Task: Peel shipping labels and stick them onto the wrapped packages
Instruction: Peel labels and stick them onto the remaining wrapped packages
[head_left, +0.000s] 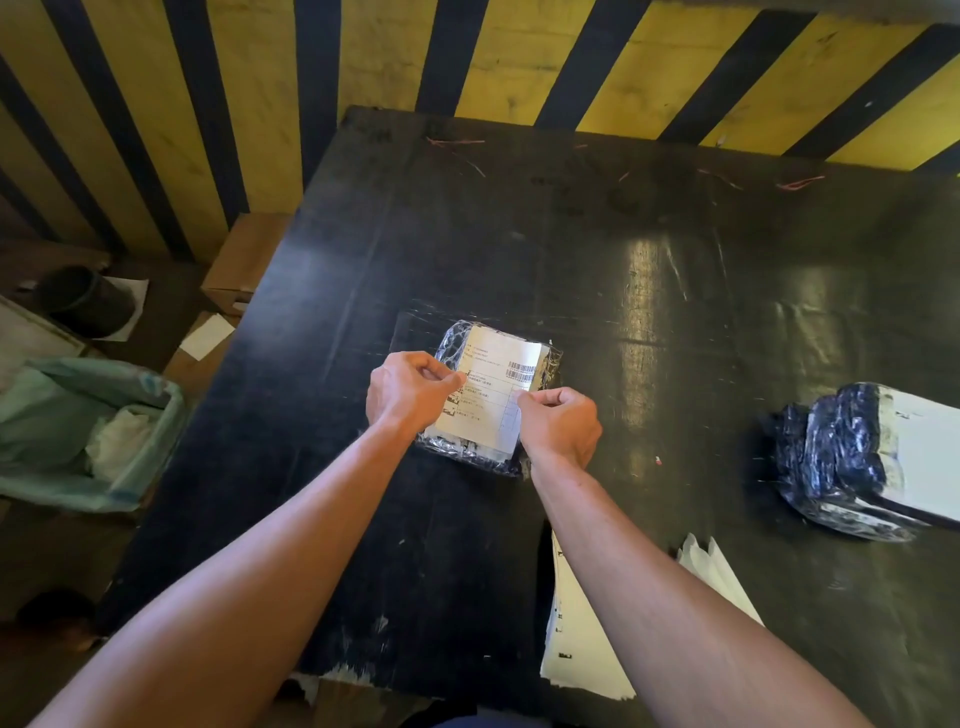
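Observation:
A small package (452, 338) wrapped in clear film over dark material lies in the middle of the black table (571, 234). A white shipping label (493, 384) with a barcode rests on its top face. My left hand (408, 389) pinches the label's left edge between thumb and fingers. My right hand (561, 423) pinches its right edge. A second wrapped package (831, 457) with a white sheet on it sits at the right. A stack of label sheets (582, 639) lies at the near edge, partly under my right forearm.
A bin lined with a green bag (78, 431) stands on the floor at the left, holding crumpled paper. Cardboard boxes (244, 260) and a dark bucket (83, 299) sit beyond it. A yellow and black striped wall (519, 52) backs the table.

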